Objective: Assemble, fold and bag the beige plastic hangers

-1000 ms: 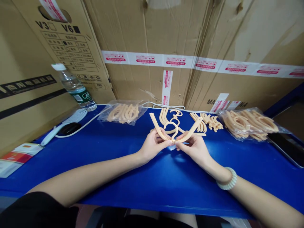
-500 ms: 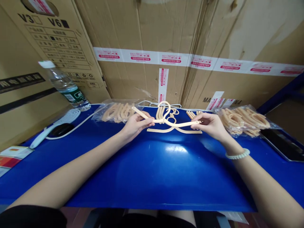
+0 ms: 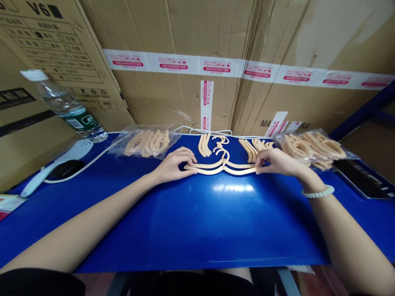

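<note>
Two beige hangers lie one in front of the other on the blue table. My left hand pinches the left end of the front hanger between thumb and fingers. At its right end, my right hand has thumb and fingertips closed on the arm tip. The rear hanger lies just behind, its ends near my fingers. Behind them are loose hooks, a row of curved arm pieces on the left and more arm pieces on the right.
Bags of beige parts lie at the left and right. A water bottle, a pale brush, a black mouse-like object and a white cable are at left. A phone lies right. Cardboard boxes stand behind.
The held hanger has come down from above the table onto it, in front of the other hanger. Both hands have lowered with it. The view has shifted slightly to the right.
</note>
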`<action>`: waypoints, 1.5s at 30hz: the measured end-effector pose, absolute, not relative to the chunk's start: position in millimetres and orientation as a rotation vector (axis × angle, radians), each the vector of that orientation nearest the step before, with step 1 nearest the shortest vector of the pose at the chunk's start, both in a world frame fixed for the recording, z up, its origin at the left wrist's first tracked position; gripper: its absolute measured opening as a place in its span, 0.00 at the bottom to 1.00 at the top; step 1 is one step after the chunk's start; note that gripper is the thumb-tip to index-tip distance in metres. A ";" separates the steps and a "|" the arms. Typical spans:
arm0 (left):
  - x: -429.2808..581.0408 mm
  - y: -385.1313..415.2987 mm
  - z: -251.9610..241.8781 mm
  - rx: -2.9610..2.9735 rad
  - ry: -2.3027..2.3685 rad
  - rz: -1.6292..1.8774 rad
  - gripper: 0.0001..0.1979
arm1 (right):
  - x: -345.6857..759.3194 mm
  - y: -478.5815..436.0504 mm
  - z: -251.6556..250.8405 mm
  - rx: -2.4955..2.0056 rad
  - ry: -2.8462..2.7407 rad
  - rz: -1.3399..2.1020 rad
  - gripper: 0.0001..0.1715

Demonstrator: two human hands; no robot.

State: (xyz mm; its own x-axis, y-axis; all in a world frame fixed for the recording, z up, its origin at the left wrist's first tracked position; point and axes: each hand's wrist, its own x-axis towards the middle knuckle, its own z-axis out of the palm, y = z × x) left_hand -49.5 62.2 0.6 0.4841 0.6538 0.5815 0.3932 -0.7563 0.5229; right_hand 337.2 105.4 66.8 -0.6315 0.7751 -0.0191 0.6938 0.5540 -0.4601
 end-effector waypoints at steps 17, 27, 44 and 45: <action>-53.5 62.8 -8.5 2.665 0.923 0.956 0.13 | 329.5 99.6 70.2 -1.539 -2.734 0.441 0.19; -51.2 62.4 -6.6 2.693 0.938 0.958 0.08 | 323.5 96.8 70.0 -1.608 -2.719 0.379 0.18; -51.4 60.0 -12.4 2.459 1.228 1.251 0.12 | 303.2 71.5 78.2 -1.244 -2.015 0.122 0.16; -51.0 59.0 -10.8 2.506 1.232 1.242 0.12 | 305.4 73.9 78.0 -1.269 -1.919 0.089 0.16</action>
State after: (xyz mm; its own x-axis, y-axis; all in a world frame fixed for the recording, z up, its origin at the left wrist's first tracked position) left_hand -51.0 59.0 -10.8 0.3460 0.6943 0.6310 0.6253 -0.6721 0.3966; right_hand 305.4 73.9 78.0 -0.1612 0.7948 0.5851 0.7373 0.4910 -0.4639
